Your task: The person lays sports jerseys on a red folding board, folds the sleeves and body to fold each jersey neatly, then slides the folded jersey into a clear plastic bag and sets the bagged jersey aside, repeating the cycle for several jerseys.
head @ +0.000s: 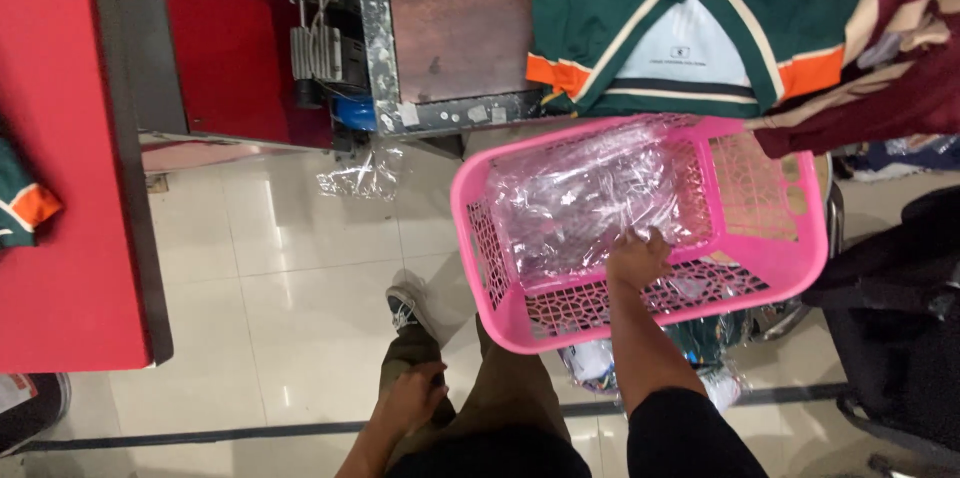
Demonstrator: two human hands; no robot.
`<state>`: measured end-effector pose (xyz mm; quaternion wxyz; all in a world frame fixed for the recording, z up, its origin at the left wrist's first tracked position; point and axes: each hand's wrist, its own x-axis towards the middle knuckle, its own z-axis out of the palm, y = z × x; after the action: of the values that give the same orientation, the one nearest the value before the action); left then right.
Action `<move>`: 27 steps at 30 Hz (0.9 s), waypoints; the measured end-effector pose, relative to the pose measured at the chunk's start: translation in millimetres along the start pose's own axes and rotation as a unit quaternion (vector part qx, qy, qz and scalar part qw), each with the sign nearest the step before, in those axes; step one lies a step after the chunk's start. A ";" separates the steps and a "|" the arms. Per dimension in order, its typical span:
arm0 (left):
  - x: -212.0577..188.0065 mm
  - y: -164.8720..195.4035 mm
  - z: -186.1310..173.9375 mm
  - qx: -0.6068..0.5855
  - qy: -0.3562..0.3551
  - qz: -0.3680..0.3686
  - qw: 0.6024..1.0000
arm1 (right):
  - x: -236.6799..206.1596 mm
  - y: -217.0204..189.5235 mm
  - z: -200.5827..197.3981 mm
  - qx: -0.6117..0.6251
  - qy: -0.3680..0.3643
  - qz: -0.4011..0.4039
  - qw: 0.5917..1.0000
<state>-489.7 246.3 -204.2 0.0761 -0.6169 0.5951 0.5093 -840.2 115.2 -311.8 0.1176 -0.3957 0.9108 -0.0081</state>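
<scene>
A pink plastic basket with lattice walls stands right of centre, lined with a clear plastic bag. My right hand reaches into the basket over its near wall and grips the edge of the bag. My left hand rests on my left thigh, fingers curled, with nothing in it. My legs in olive trousers and one dark shoe show below the basket.
A green jersey with orange and cream trim lies on a table at the top right beside maroon garments. A red table fills the left. A crumpled clear bag lies on the tiled floor. A black chair stands at right.
</scene>
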 end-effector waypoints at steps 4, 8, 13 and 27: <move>10.4 34.2 -10.7 -0.076 0.008 0.019 0.997 | -9.9 3.8 -24.2 0.173 0.180 -0.185 0.950; 38.3 100.4 -25.8 -0.184 0.107 0.137 0.967 | -48.5 -5.9 -62.9 0.285 0.176 -0.335 0.881; 80.8 198.6 -29.6 -0.160 0.321 0.187 0.914 | -102.5 -23.1 -97.7 0.310 -0.094 -0.292 0.900; -5.6 83.7 -111.4 -0.452 0.114 0.029 0.884 | -139.8 -14.6 -101.1 0.466 0.001 -0.424 0.776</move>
<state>-496.4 148.5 -105.0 -0.2944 -0.6209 0.3220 0.6512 -759.9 198.3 -182.9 0.2720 -0.6383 0.5358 -0.4812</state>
